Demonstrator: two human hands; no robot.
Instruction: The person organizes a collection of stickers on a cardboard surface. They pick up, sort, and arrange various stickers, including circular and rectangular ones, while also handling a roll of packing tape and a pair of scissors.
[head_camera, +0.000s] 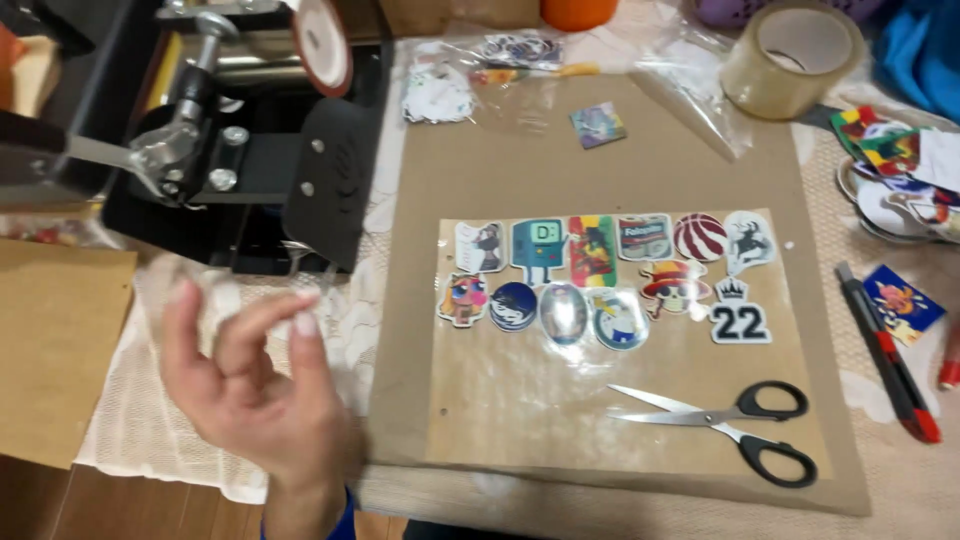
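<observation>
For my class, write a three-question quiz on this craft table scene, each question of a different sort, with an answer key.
1. True or false: the scissors lie shut on the clear sheet.
2. Which lies at the far right edge of the cardboard? A) tape roll B) red and black utility knife C) black press machine
3. Fill in: the left hand is raised, palm toward the camera, and holds ____.

Key
1. False: the blades are open, beneath the two rows of stickers.
2. B
3. Nothing; the fingers are loosely curled. The right hand is not in view.
</observation>
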